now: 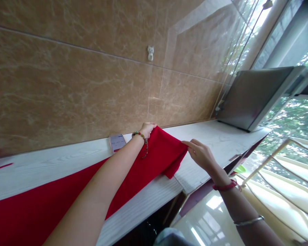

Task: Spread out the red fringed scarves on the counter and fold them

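Note:
A long strip of red cloth (154, 160) runs along the white wood-grain counter from the lower left to the middle. My left hand (148, 129) pinches its far corner near the wall. At the near corner of the same end, my right hand (199, 152) grips the edge between thumb and fingers. The cloth's end is stretched between both hands, and a fold of it hangs below, touching the counter. A phone-like device (117, 141) with a lit screen lies behind my left forearm, which hides part of it.
The counter (207, 136) runs along a brown tiled wall (79, 85) with a small white cat-shaped hook (150, 53). A grey box-like appliance (254, 95) stands at the far right end. Another red scrap (1, 167) lies at left. A cream metal rail (267, 160) is at right.

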The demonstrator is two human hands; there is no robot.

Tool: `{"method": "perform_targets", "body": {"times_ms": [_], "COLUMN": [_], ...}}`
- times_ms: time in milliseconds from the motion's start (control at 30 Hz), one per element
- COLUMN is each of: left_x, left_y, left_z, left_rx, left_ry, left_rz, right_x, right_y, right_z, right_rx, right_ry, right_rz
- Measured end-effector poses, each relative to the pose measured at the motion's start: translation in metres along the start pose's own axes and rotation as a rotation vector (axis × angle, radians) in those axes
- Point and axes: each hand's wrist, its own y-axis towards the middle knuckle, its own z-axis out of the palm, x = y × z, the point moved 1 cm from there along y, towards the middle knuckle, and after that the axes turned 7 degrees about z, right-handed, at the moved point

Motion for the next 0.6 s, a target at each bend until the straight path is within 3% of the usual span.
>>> {"method": "perform_targets", "body": {"times_ms": [167,367,467,600], "left_x": [0.035,0.075,0.075,0.051], "left_y": [0.014,0.019,0.015,0.013], "left_z": [0.016,0.019,0.02,0.017], "left_rx": [-0.07,-0.142,-0.15,-0.203], "left_ry": [0.168,0.388,0.458,0.52], "left_rz": [0.024,0.115,0.201,0.329], "right_x": [-0.022,-0.023,-0.023,-0.027], "right_y": [-0.008,-0.013,-0.012,-0.007], "right_z": [0.029,0.051,0.053,0.05], "right_rx": [0.216,0.376,0.358,0.177], "right_ry": [-0.044,-0.14,-0.172,-0.242], "right_rz": [0.014,-0.002,-0.036,-0.088]}}
